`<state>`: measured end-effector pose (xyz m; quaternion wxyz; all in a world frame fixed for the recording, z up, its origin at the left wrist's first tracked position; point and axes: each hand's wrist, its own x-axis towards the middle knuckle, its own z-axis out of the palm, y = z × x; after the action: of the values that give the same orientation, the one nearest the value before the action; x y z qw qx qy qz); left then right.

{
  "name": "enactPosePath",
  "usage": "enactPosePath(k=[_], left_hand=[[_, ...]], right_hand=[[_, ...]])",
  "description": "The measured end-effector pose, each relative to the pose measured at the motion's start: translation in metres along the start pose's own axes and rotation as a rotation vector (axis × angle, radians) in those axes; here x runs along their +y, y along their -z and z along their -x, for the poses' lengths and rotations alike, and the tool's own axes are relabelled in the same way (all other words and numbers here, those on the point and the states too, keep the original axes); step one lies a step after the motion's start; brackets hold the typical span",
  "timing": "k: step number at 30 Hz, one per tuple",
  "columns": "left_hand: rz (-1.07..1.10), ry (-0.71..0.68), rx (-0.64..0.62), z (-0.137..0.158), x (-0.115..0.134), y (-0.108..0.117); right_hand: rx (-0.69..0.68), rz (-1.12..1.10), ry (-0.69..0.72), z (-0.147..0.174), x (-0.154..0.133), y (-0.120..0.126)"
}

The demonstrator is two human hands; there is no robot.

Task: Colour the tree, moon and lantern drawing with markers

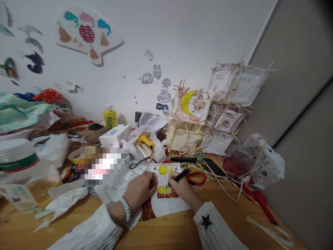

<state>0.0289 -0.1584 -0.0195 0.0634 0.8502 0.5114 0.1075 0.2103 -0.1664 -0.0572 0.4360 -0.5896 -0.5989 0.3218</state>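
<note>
A white sheet of paper [170,205] lies on the wooden table in front of me. Drawn on it are a yellow round shape, small hanging stars, a yellow-and-brown striped shape and a dark brown patch at the lower left. My right hand [182,187] is closed around a black marker [182,174], whose tip end is hidden by the fingers over the striped drawing. On the paper's left edge rests my left hand [139,190], palm down and holding nothing, its thumb apart from the fingers. A pale beaded bracelet [125,209] circles the left wrist.
Behind the paper lie a black marker [183,159], a phone [215,168] and a red tape ring [196,178]. Stick-framed paper lanterns [192,106] lean at the wall. A tissue box [114,135], yellow bottle [110,117] and large jar [18,156] crowd the left.
</note>
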Motion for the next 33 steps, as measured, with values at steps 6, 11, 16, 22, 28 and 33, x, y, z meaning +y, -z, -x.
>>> enactPosePath(k=[6,11,16,22,28,33], left_hand=[[0.004,0.001,-0.012,0.0,-0.0002,-0.0009],[-0.001,0.003,-0.012,-0.0008,-0.0003,-0.0007],[-0.004,0.001,-0.012,-0.0006,-0.0008,-0.0012],[-0.011,-0.005,-0.009,0.0003,-0.0007,-0.0017],[-0.013,-0.012,-0.007,-0.0007,-0.0018,-0.0016],[-0.008,-0.009,-0.006,-0.0007,-0.0021,-0.0025]], right_hand=[[-0.038,-0.021,-0.05,-0.0005,0.0034,0.0005],[-0.087,-0.045,-0.083,0.0009,0.0024,0.0012],[-0.084,-0.051,-0.081,-0.0007,0.004,0.0038],[-0.002,-0.033,-0.028,-0.0057,0.0037,0.0075],[-0.019,-0.015,-0.028,-0.0039,0.0031,0.0082],[-0.055,-0.02,-0.06,-0.0025,0.004,0.0084]])
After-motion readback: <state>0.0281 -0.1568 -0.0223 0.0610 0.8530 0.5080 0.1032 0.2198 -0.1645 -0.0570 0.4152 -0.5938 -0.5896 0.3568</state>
